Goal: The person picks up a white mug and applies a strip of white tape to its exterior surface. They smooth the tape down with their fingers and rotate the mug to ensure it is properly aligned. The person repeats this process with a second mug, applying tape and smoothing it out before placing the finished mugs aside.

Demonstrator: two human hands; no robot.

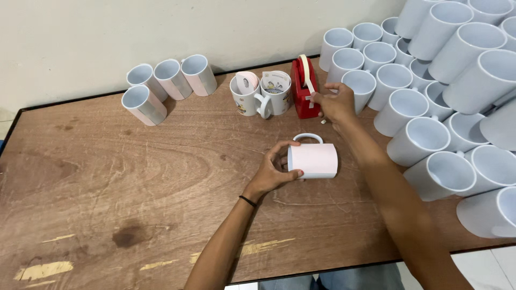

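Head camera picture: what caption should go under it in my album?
Left hand steadies a paper-wrapped mug lying on the wooden table while the right hand reaches the red tape dispenser.

A small mug-printing workshop, by the look of it. Stacked blank white mugs (446, 80) crowd a worn wooden table (107, 204), with a red tape dispenser (302, 91) beside printed mugs (263, 94)

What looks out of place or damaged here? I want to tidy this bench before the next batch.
Nothing is spilled or broken. The wooden table is worn: yellowish scrapes along its front edge and a dark stain. Four wrapped mugs lie on their sides by the wall, as does the mug the left hand steadies.
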